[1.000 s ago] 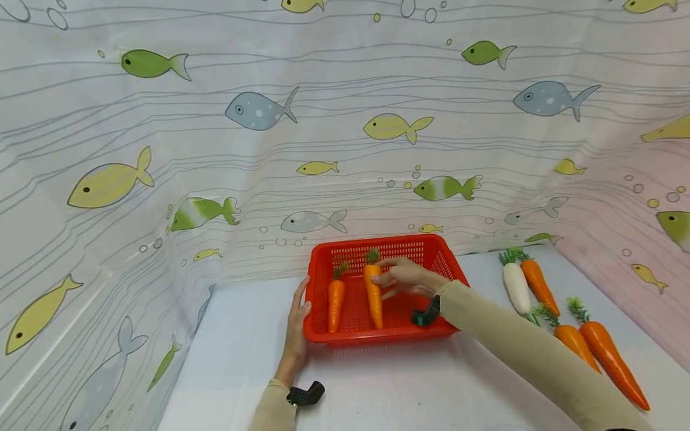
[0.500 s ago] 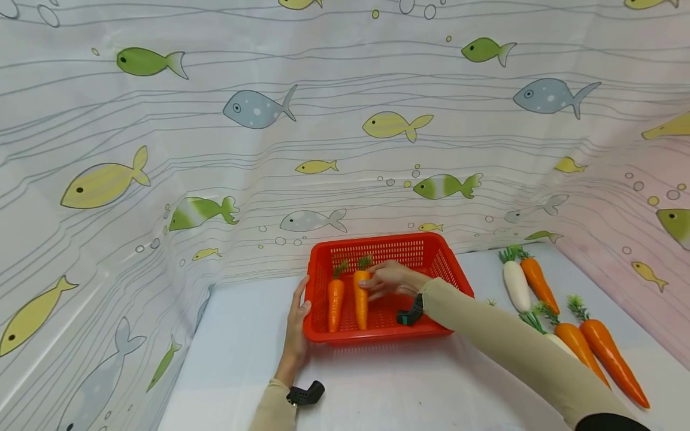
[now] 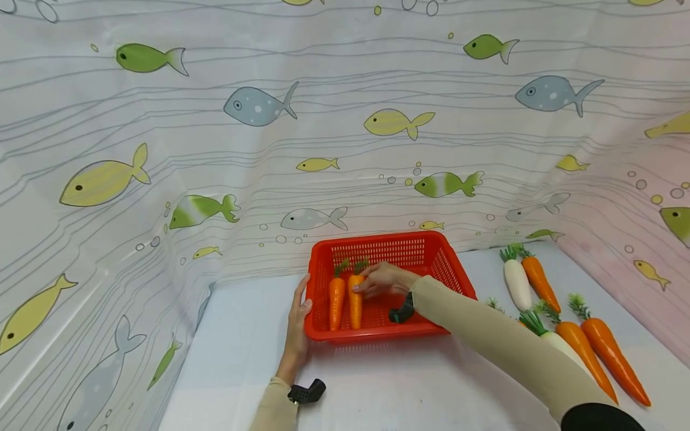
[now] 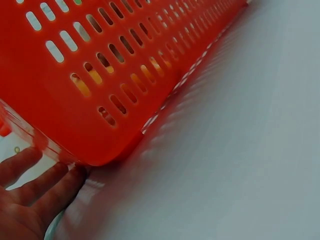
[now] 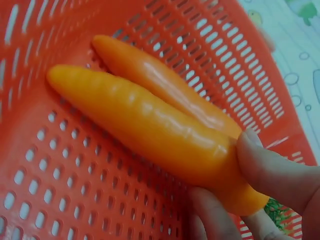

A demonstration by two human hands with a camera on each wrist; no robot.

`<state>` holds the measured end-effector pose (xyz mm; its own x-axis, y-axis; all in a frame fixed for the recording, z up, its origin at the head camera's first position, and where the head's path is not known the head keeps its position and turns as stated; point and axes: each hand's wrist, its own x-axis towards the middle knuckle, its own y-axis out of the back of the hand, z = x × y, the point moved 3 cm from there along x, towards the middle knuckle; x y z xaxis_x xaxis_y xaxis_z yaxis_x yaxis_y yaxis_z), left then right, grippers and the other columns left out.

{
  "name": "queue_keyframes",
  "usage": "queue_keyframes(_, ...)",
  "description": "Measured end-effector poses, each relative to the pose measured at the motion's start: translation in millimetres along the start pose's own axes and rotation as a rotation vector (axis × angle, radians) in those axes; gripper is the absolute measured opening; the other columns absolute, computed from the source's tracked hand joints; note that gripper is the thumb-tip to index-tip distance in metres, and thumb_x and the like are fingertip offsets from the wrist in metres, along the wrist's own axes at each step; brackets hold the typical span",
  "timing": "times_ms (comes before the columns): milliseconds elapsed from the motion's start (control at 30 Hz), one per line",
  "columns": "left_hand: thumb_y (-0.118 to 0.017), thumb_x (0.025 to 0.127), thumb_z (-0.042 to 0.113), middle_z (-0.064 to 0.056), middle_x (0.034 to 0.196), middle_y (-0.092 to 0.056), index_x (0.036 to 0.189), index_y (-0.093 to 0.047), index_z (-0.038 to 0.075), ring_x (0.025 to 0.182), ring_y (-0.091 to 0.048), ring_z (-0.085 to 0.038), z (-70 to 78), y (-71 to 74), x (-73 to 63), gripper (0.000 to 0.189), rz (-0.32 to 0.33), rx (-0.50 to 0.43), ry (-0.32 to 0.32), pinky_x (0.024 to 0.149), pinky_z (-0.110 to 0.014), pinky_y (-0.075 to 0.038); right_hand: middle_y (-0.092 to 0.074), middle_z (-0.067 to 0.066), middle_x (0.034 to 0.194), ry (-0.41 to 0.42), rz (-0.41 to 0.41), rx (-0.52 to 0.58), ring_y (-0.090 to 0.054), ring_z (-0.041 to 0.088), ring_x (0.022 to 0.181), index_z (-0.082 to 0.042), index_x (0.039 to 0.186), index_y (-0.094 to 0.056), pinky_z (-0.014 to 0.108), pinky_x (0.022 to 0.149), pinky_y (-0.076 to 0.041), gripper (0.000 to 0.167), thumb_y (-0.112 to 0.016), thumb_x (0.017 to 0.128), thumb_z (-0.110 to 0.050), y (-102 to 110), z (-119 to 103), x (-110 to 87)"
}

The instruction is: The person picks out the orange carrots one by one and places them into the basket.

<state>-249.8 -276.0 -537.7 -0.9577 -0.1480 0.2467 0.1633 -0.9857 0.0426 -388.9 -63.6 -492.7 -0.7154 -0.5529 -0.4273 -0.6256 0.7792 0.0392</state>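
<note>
Support seems to be the reason my left hand (image 3: 295,326) is resting against the outer left side of the red, slotted plastic basket (image 3: 377,333), its fingers lying straight rather than curling round. Inside, well apart from it, my right hand (image 3: 384,280) is pinching a smooth, tapering orange carrot (image 3: 356,306) near its leafy end, probably because the top gives thumb and fingers an easy hold. Just left of that hand a second glossy orange carrot (image 3: 336,304) is lying alongside, likely to save room.

My right fingers are partly hiding behind the carrot, and I cannot tell whether it is touching the basket floor. Right of both hands, on the white tabletop (image 3: 242,347), loose orange carrots (image 3: 616,353) and white, green-topped radishes (image 3: 517,287) are lying. My beige sleeve (image 3: 485,332) is covering part of one radish and most of another leafy piece (image 3: 494,304).
</note>
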Motion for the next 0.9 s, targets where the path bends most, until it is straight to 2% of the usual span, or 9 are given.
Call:
queue_keyframes(233, -0.035, 0.108, 0.041, 0.007, 0.173, -0.029, 0.167, -0.028, 0.040, 0.156, -0.038, -0.033, -1.0, 1.4, 1.6, 0.059, -0.003, 0.017, 0.001, 0.118, -0.061, -0.042, -0.077, 0.019, 0.120, 0.023, 0.026, -0.185, -0.079, 0.027, 0.106, 0.010, 0.144, -0.058, 0.041, 0.099, -0.061, 0.066, -0.085, 0.091, -0.018, 4.0, 1.8, 9.0)
queue_keyframes(433, -0.036, 0.108, 0.041, 0.007, 0.173, -0.029, 0.166, -0.029, 0.042, 0.155, -0.039, -0.033, 0.5, 1.2, 2.4, 0.058, -0.008, 0.015, 0.003, 0.118, -0.060, -0.043, -0.077, 0.016, 0.120, 0.045, 0.061, -0.310, -0.080, 0.024, 0.100, 0.007, 0.138, -0.066, 0.040, 0.098, -0.062, 0.066, -0.090, 0.086, -0.027, 5.1, 1.6, 12.6)
queue_keyframes(667, -0.036, 0.108, 0.039, 0.007, 0.173, -0.030, 0.166, -0.030, 0.042, 0.156, -0.039, -0.032, -0.6, 0.6, 2.4, 0.058, -0.007, 0.009, 0.005, 0.118, -0.060, -0.043, -0.078, 0.016, 0.114, 0.021, 0.036, -0.342, -0.081, 0.025, 0.088, 0.008, 0.136, -0.065, 0.036, 0.081, -0.066, 0.066, -0.088, 0.087, -0.031, 3.8, 0.1, 13.8)
queue_keyframes(900, -0.036, 0.108, 0.040, 0.007, 0.173, -0.030, 0.166, -0.030, 0.041, 0.155, -0.040, -0.032, -3.8, 0.3, 2.6, 0.058, 0.004, 0.016, 0.002, 0.118, -0.060, -0.043, -0.076, 0.015, 0.113, 0.037, 0.019, -0.383, -0.079, 0.023, 0.085, 0.009, 0.134, -0.066, 0.034, 0.078, -0.066, 0.067, -0.088, 0.087, -0.035, 2.1, -0.4, 13.7)
